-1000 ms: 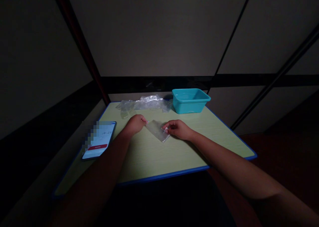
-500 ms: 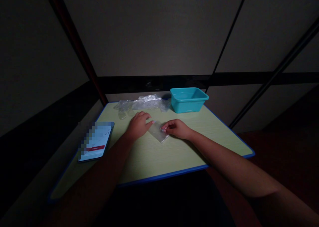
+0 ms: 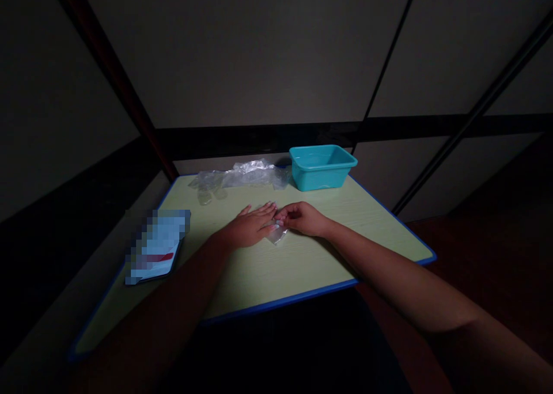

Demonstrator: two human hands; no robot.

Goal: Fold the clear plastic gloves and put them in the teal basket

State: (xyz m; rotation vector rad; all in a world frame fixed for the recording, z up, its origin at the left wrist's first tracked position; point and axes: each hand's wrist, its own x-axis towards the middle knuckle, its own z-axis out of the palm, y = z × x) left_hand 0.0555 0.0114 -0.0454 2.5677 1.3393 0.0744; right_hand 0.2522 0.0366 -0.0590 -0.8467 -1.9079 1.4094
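A small clear plastic bag (image 3: 277,237) lies on the pale yellow-green table (image 3: 268,279), mostly covered by my hands. My left hand (image 3: 248,227) rests flat over its left part, fingers stretched out and pointing right. My right hand (image 3: 302,218) is closed, thumb and fingers pinched at the bag's right side, close to the left fingertips. Whether anything besides the bag's edge sits in that pinch is hidden. Behind the hands, along the table's far side, lies a heap of crumpled clear plastic bags (image 3: 250,175).
A turquoise plastic bin (image 3: 322,178) stands at the back right of the table. At the left edge lies a tablet or phone (image 3: 158,247) with a lit, partly blurred screen. Blue edging (image 3: 302,296) borders the table, and dark panelled walls (image 3: 259,54) rise behind it.
My left hand has slid right and flattened over the bag, covering more of it. The right hand keeps its pinch at nearly the same place. The view has shifted slightly.
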